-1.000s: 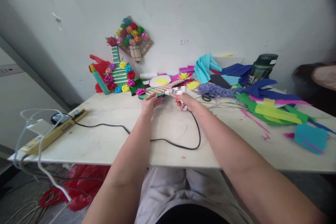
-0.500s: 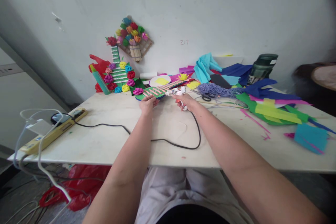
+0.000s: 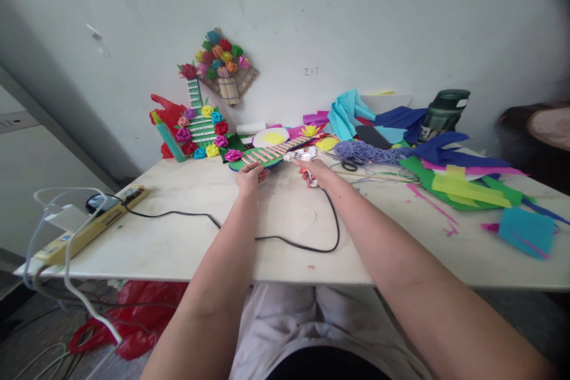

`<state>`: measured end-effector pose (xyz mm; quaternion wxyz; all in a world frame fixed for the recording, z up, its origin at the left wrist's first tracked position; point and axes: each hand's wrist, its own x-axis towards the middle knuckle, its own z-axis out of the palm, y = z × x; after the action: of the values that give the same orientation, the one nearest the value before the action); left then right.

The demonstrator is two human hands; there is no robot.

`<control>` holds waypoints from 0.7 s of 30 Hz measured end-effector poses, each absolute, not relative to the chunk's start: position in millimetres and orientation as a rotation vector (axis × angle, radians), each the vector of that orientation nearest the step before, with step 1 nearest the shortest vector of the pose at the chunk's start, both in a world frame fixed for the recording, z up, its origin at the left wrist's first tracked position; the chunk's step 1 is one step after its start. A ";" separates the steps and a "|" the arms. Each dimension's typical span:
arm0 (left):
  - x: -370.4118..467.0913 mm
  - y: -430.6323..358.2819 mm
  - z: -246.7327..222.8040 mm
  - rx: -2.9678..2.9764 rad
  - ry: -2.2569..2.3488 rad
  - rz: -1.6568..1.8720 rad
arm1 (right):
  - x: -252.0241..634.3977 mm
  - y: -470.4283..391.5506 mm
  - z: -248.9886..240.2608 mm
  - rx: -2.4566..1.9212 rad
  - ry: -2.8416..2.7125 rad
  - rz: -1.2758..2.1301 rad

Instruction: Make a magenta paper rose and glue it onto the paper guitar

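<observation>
A green guitar-shaped craft with pale strips across it lies tilted on the table, a yellow paper flower at its far end and a pink one at its near left. My left hand grips its near edge, fingers closed around the rim. In my right hand is a white hot glue gun, its nozzle pointing left at the craft's near edge. Whether the nozzle touches the craft, I cannot tell. A black cord trails from the glue gun's handle across the table.
To the left lies a yellow power strip with plugs and cables. A flower-decorated guitar craft leans at the back. Purple yarn, black scissors, coloured paper and a dark green bottle crowd the right side.
The glue gun has shifted slightly to the right along the craft's edge. My left hand keeps its hold, and the view has moved very slightly.
</observation>
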<state>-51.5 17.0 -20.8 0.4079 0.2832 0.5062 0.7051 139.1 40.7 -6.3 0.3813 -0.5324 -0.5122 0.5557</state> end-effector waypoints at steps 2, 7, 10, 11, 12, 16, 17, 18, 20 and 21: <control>-51.4 16.3 -20.7 0.717 1.282 1.778 | 138.8 41.2 -6.4 -1.352 -1.306 1.416; -50.9 14.9 -19.8 0.719 1.268 1.783 | 138.1 39.9 -5.3 -1.346 -1.293 1.395; -51.1 15.4 -20.0 0.709 1.254 1.793 | 137.8 37.8 -3.5 -1.341 -1.286 1.389; -51.1 15.6 -20.1 0.706 1.256 1.792 | 137.8 37.5 -3.2 -1.343 -1.287 1.391; -51.2 15.9 -20.1 0.704 1.259 1.790 | 137.9 37.4 -3.1 -1.343 -1.287 1.395; -51.6 16.4 -20.1 0.714 1.271 1.781 | 138.2 39.1 -4.7 -1.350 -1.282 1.406; -51.7 16.6 -20.1 0.718 1.274 1.780 | 138.2 39.7 -5.2 -1.351 -1.281 1.407; -51.8 16.8 -20.1 0.720 1.277 1.779 | 138.3 40.2 -5.7 -1.351 -1.280 1.407; -52.0 17.3 -20.4 0.715 1.286 1.776 | 138.4 41.3 -6.6 -1.356 -1.282 1.412; -52.1 17.6 -20.5 0.713 1.289 1.774 | 138.6 42.0 -7.2 -1.359 -1.283 1.413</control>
<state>-52.1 17.6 -20.5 0.4060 0.2825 0.5109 0.7030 138.6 42.0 -7.2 0.3887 -0.5343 -0.5046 0.5557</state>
